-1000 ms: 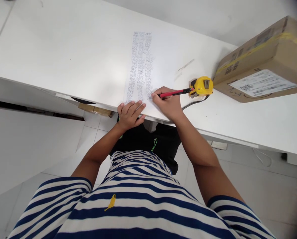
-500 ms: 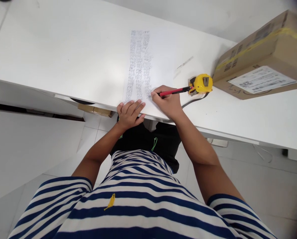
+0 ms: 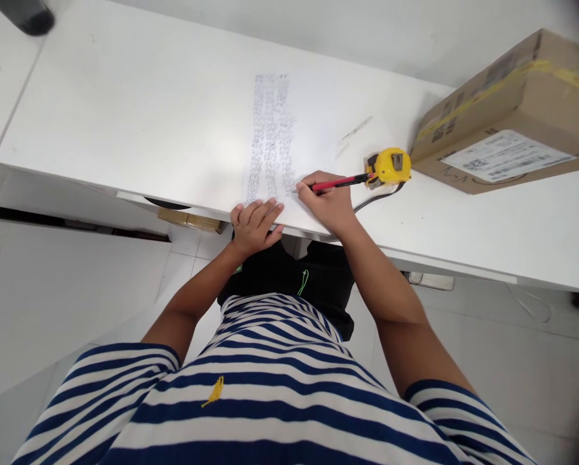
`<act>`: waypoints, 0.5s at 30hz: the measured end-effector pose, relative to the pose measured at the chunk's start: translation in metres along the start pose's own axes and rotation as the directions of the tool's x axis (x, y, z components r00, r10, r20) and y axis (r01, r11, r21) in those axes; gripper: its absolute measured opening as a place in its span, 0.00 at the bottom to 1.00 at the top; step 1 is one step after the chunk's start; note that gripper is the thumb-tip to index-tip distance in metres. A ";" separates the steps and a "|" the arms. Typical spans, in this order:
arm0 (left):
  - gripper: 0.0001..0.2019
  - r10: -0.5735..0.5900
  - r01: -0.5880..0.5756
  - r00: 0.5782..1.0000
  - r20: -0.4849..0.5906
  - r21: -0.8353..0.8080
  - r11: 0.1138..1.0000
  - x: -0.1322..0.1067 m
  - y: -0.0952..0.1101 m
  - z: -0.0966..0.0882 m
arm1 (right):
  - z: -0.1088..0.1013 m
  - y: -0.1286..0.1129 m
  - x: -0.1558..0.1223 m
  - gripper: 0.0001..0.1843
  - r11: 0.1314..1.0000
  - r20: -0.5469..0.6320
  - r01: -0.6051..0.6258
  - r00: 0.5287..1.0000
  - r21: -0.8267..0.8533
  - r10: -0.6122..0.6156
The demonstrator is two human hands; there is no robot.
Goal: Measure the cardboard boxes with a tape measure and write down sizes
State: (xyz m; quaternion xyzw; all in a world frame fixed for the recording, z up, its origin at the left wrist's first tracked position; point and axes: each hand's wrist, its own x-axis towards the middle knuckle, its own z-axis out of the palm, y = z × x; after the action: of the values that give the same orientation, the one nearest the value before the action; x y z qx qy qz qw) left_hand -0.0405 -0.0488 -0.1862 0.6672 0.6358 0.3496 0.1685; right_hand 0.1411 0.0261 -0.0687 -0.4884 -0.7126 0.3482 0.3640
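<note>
A white sheet of paper [image 3: 313,110] lies on the white desk, its left part filled with columns of small handwriting. My left hand [image 3: 254,226] rests flat with fingers spread over the sheet's near edge, at the front of the desk. Pinched in my right hand [image 3: 329,201] is a red and black pen [image 3: 336,183], its tip down at the lower end of the rightmost written column. Just past the pen's back end sits a yellow and black tape measure [image 3: 392,166].
A taped cardboard box [image 3: 493,119] with a white label stands at the desk's right. A dark cable [image 3: 379,197] runs from near the tape measure towards the front edge. At the far left corner is a dark object [image 3: 30,16], only partly in view. White drawers or panels [image 3: 71,284] stand at the left below.
The view has shifted slightly, so the desk sits lower and more of the dark corner object shows. My hands keep nearly the same places, the pen still at the column's lower end.
</note>
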 end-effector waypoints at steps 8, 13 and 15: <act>0.29 0.251 -0.207 0.952 -0.173 0.238 0.949 -0.004 -0.018 0.017 | 0.000 0.005 0.002 0.09 0.998 0.050 0.012 0.999 0.061 -0.015; 0.29 0.242 -0.201 0.958 -0.151 0.242 0.949 -0.005 -0.020 0.016 | 0.000 0.004 0.003 0.09 0.995 0.041 0.023 0.999 0.093 -0.027; 0.30 0.201 -0.171 0.973 -0.117 0.222 0.960 -0.005 -0.019 0.014 | 0.000 0.004 0.003 0.09 0.995 0.049 0.025 0.998 0.100 -0.030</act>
State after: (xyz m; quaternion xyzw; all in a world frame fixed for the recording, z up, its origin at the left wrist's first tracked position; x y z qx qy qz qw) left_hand -0.0448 -0.0484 -0.2102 0.7123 0.6136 0.3402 0.0189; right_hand 0.1425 0.0302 -0.0717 -0.4509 -0.7100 0.3902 0.3745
